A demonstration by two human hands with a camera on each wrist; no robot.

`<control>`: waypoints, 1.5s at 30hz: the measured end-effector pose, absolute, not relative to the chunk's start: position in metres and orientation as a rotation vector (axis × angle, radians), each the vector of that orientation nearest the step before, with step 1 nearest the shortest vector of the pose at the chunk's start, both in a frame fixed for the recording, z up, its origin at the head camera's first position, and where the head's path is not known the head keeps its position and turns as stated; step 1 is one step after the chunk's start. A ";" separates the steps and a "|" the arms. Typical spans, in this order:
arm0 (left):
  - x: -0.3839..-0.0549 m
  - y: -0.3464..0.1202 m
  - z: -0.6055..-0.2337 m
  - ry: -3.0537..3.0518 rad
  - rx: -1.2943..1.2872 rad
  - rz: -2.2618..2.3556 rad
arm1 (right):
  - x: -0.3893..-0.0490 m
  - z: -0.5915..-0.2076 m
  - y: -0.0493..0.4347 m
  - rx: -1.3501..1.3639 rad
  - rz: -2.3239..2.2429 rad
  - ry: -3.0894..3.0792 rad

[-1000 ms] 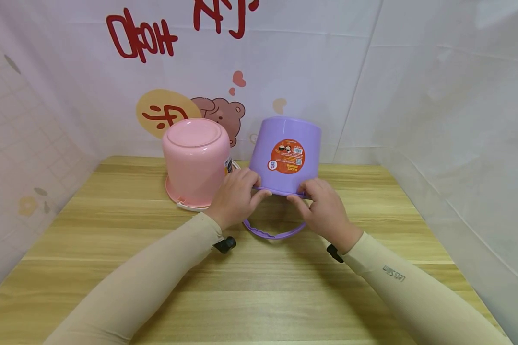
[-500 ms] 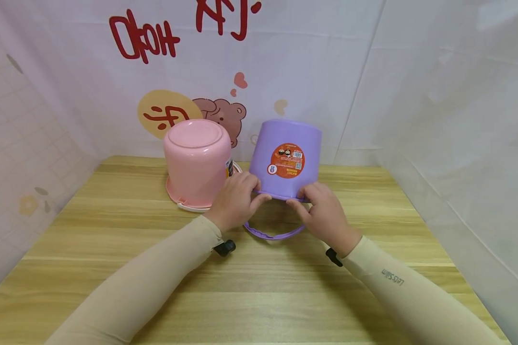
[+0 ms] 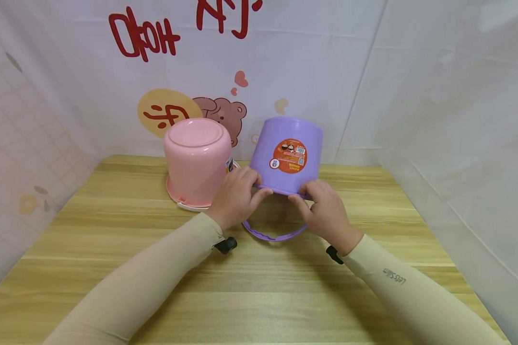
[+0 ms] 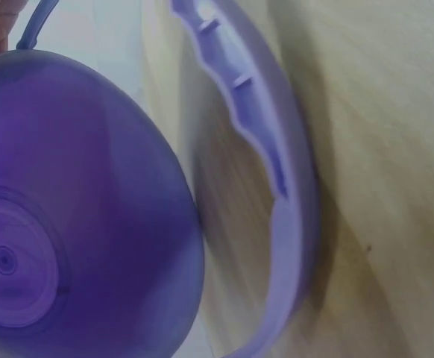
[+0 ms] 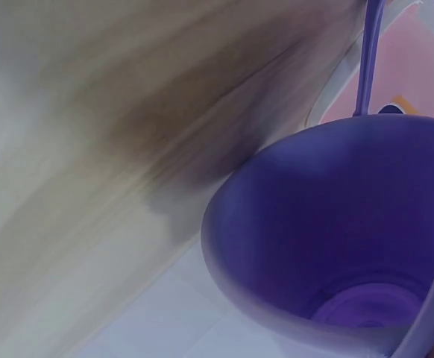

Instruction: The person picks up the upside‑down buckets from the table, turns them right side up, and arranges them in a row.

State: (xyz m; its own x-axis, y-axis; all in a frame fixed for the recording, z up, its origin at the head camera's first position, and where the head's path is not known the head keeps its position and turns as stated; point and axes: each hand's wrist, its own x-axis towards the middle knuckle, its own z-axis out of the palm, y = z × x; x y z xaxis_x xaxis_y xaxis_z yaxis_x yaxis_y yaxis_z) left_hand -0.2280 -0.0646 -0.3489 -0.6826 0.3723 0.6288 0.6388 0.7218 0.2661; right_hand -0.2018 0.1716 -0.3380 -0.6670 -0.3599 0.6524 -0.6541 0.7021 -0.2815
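Left hand, right hand pinching rim of purple bucket: upside down, tilted over desk, just beside pink bucket. Likely positioning it; next move calls for even grip, handle clear.

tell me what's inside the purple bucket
Inside the purple bucket, wrist views show only bare wall and a round base. In the head view, its outside covers the interior.
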 end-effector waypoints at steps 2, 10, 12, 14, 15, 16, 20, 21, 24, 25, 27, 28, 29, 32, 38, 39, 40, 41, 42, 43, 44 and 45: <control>-0.228 -0.064 -0.346 -2.365 -0.757 -0.665 | -0.202 -0.336 0.172 0.782 0.689 -2.324; -0.228 -0.063 -0.336 -2.324 -0.706 -0.717 | -0.204 -0.333 0.175 0.896 0.615 -2.198; -0.227 -0.062 -0.334 -2.319 -0.698 -0.728 | -0.204 -0.332 0.176 0.938 0.576 -2.172; -0.227 -0.062 -0.331 -2.314 -0.689 -0.750 | -0.205 -0.330 0.177 0.973 0.538 -2.153; -0.227 -0.061 -0.330 -2.311 -0.684 -0.764 | -0.205 -0.329 0.177 0.988 0.523 -2.146; -0.227 -0.061 -0.329 -2.308 -0.679 -0.783 | -0.206 -0.329 0.177 0.998 0.513 -2.138; -0.227 -0.061 -0.326 -2.299 -0.671 -0.851 | -0.205 -0.326 0.176 1.020 0.482 -2.131; -0.227 -0.062 -0.326 -2.301 -0.671 -0.864 | -0.205 -0.326 0.176 1.026 0.476 -2.128; -0.228 -0.064 -0.326 -2.309 -0.680 -0.894 | -0.204 -0.326 0.175 1.041 0.472 -2.113; -0.228 -0.064 -0.326 -2.309 -0.685 -0.903 | -0.204 -0.326 0.175 1.041 0.479 -2.107; -0.228 -0.066 -0.326 -2.309 -0.693 -0.917 | -0.205 -0.327 0.174 1.037 0.504 -2.087; -0.228 -0.066 -0.326 -2.309 -0.697 -0.922 | -0.205 -0.327 0.173 1.033 0.517 -2.083; -0.228 -0.067 -0.326 -2.309 -0.699 -0.928 | -0.205 -0.326 0.173 1.028 0.529 -2.077; -0.229 -0.069 -0.327 -2.315 -0.694 -0.942 | -0.205 -0.325 0.172 1.019 0.560 -2.060; -0.233 -0.073 -0.329 -2.323 -0.643 -0.944 | -0.206 -0.321 0.173 0.984 0.626 -2.084; -0.234 -0.074 -0.329 -2.327 -0.633 -0.943 | -0.206 -0.320 0.173 0.972 0.643 -2.097; -0.235 -0.074 -0.329 -2.334 -0.623 -0.948 | -0.206 -0.319 0.174 0.956 0.658 -2.114; -0.235 -0.075 -0.329 -2.344 -0.614 -0.953 | -0.207 -0.319 0.174 0.939 0.671 -2.129; -0.235 -0.075 -0.330 -2.356 -0.609 -0.961 | -0.207 -0.318 0.175 0.923 0.684 -2.144; -0.236 -0.076 -0.330 -2.373 -0.598 -0.960 | -0.207 -0.318 0.175 0.907 0.696 -2.157; -0.236 -0.076 -0.330 -2.389 -0.589 -0.959 | -0.208 -0.318 0.176 0.891 0.700 -2.169; -0.236 -0.076 -0.331 -2.402 -0.580 -0.955 | -0.208 -0.318 0.176 0.880 0.702 -2.180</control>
